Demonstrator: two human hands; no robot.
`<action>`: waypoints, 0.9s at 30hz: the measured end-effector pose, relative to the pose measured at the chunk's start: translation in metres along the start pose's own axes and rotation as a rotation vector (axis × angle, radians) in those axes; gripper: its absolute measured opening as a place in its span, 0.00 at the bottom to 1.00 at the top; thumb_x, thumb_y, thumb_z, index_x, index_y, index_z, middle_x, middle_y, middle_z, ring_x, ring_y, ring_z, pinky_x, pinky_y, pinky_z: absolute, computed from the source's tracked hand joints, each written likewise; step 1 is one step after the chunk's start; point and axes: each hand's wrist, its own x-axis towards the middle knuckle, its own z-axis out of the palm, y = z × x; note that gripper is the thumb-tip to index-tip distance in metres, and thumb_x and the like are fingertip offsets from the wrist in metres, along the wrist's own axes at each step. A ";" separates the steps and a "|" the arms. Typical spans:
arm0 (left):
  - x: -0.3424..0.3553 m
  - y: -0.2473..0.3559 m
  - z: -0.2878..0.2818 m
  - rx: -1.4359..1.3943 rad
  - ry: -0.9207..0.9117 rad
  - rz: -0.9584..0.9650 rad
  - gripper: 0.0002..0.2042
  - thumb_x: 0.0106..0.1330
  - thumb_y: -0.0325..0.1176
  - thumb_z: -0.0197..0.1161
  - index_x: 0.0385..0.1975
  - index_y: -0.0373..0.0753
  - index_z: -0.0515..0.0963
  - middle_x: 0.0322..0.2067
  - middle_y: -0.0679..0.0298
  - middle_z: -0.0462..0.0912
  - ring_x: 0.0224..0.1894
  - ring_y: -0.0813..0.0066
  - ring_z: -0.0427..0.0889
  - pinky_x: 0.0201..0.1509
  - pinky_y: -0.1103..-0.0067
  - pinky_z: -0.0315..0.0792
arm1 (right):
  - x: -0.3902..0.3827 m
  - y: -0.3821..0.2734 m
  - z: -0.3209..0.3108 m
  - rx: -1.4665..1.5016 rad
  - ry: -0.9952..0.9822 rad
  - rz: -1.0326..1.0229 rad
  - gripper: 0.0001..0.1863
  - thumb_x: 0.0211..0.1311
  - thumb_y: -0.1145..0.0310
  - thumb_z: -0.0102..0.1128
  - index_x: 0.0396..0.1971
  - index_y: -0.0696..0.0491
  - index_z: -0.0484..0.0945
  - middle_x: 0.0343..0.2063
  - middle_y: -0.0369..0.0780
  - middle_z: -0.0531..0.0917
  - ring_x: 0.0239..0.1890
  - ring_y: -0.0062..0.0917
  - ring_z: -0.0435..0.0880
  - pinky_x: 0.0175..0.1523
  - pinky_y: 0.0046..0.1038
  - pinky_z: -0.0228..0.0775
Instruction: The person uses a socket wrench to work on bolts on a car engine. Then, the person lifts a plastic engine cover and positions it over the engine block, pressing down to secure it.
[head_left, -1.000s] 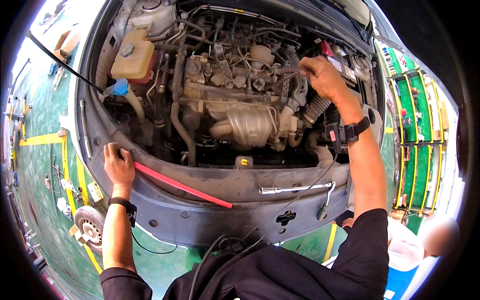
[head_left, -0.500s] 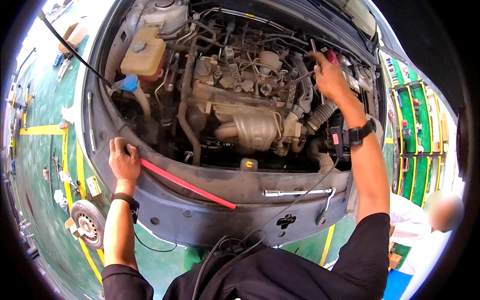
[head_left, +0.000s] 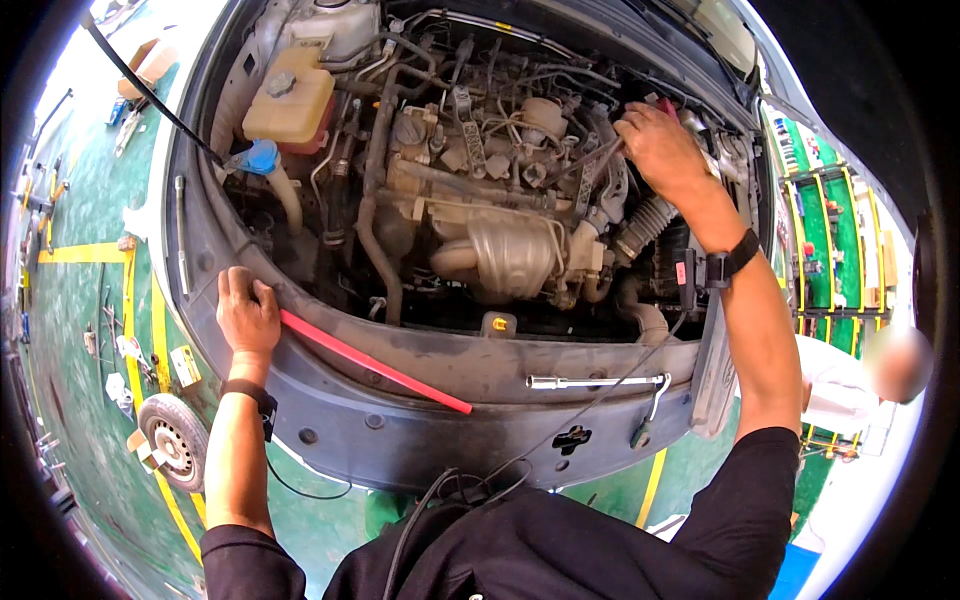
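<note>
Right, up at the engine's point(head_left: 440, 180) far right corner, I had the right hand point(head_left: 660, 150) curled around the outer end of a dark bar point(head_left: 585, 163); that bar slanted inward over the engine's top, its inner end lost to me among the grimy parts. Down at the engine's near left, I had the left hand point(head_left: 250, 312) on the dark front panel point(head_left: 490, 358), fingers bent, thumb right beside the tip of a red strip point(head_left: 375, 362); whether they gripped that strip, I could not tell. It ran slantwise along the panel, nearer me than the engine. Also on that panel, toward the engine's near right, lay a chrome bar point(head_left: 590, 382), apart from both hands. And off the engine's far left stood a yellowish tank point(head_left: 290, 105), with a blue cap point(head_left: 262, 157) just on its near side.
</note>
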 end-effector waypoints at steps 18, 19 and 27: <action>-0.002 -0.007 0.004 0.005 -0.042 -0.031 0.05 0.64 0.31 0.52 0.36 0.39 0.69 0.35 0.54 0.72 0.37 0.45 0.76 0.39 0.59 0.71 | -0.010 0.006 0.006 0.254 0.076 0.141 0.24 0.58 0.74 0.53 0.57 0.54 0.75 0.53 0.54 0.77 0.56 0.48 0.75 0.57 0.41 0.73; -0.003 -0.007 0.004 0.007 -0.042 -0.038 0.05 0.64 0.31 0.52 0.36 0.39 0.69 0.35 0.54 0.72 0.37 0.45 0.76 0.40 0.59 0.71 | -0.010 0.000 0.004 0.134 0.080 0.078 0.25 0.57 0.74 0.53 0.58 0.54 0.75 0.56 0.54 0.75 0.59 0.46 0.74 0.59 0.40 0.73; -0.002 -0.002 -0.001 -0.002 -0.015 -0.033 0.04 0.62 0.30 0.53 0.34 0.40 0.68 0.33 0.52 0.72 0.35 0.43 0.75 0.38 0.57 0.70 | 0.011 -0.010 -0.003 0.044 -0.213 0.394 0.21 0.69 0.57 0.51 0.32 0.61 0.81 0.34 0.51 0.85 0.40 0.44 0.86 0.48 0.41 0.77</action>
